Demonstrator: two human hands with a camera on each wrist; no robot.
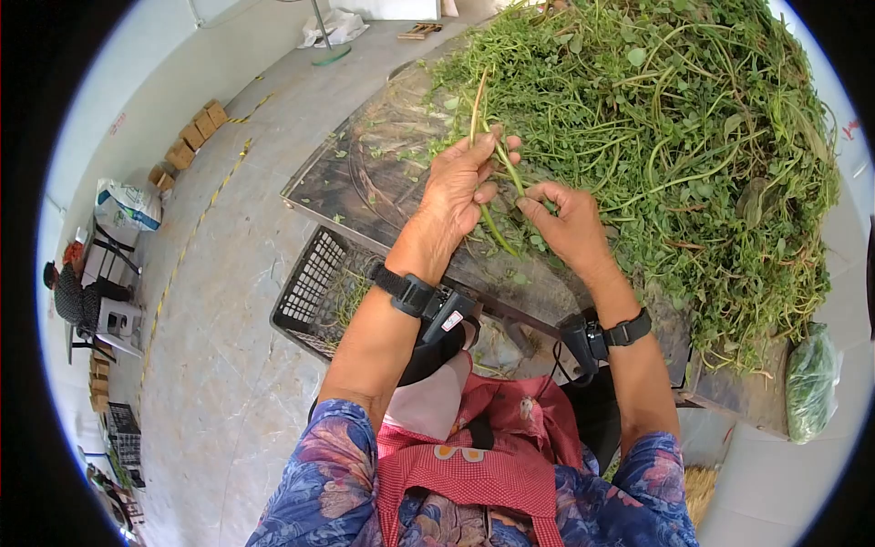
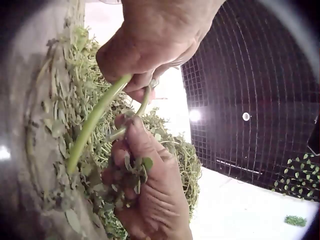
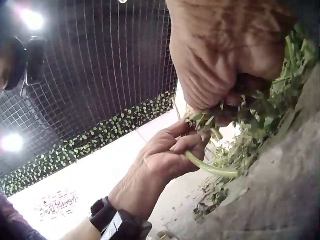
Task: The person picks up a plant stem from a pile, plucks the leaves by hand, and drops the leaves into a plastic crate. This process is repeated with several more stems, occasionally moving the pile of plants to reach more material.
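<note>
My left hand (image 1: pixel 458 182) grips a green stem (image 1: pixel 495 230), whose thick bare end sticks out below the fingers over the table. A thinner, brownish stalk (image 1: pixel 479 96) rises above the same hand. Between the two hands runs another length of green stem (image 1: pixel 509 170). The thumb and fingers of my right hand (image 1: pixel 572 226) pinch its lower end. In the left wrist view, small leaves (image 2: pixel 137 170) hang at the right hand's fingers. The right wrist view has the left hand (image 3: pixel 167 155) close below the right, with the thick stem (image 3: pixel 212 170) curving out of it.
A large heap of leafy green stems (image 1: pixel 656 137) covers the right of the dark table (image 1: pixel 365 173). Below its left edge stands a black plastic crate (image 1: pixel 310 287) with some greens inside. A plastic bag of greens (image 1: pixel 813 383) lies at the right corner. Someone sits far left (image 1: pixel 77 296).
</note>
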